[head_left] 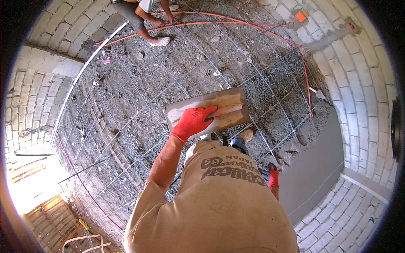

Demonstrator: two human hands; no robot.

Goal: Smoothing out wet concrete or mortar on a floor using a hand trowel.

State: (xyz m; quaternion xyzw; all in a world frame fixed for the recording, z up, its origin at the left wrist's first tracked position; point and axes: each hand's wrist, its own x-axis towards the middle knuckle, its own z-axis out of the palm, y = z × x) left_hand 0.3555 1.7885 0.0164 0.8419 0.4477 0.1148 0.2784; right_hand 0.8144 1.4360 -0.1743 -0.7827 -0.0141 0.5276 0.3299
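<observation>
My left hand [194, 122], in a red glove, is closed around the left end of the handle of a plastering float [185, 105]. Its index finger lies stretched along the handle. The float has a wide rectangular plate stained brown and grey, held level over the gravel in front of my feet. Down by my right side hangs my right hand [271, 175], in a red glove with dark fingers. Those fingers seem loosely apart with nothing visible in them, close to the edge of a smooth grey mortar surface [314, 162].
Gravel ground [198, 55] lies under a grid of thin steel bars. Orange hoses [236, 22] curve along the far and right sides. A co-worker [145, 17] bends at the far left. Block walls [358, 84] surround the floor; a small trowel [319, 94] lies by the right one.
</observation>
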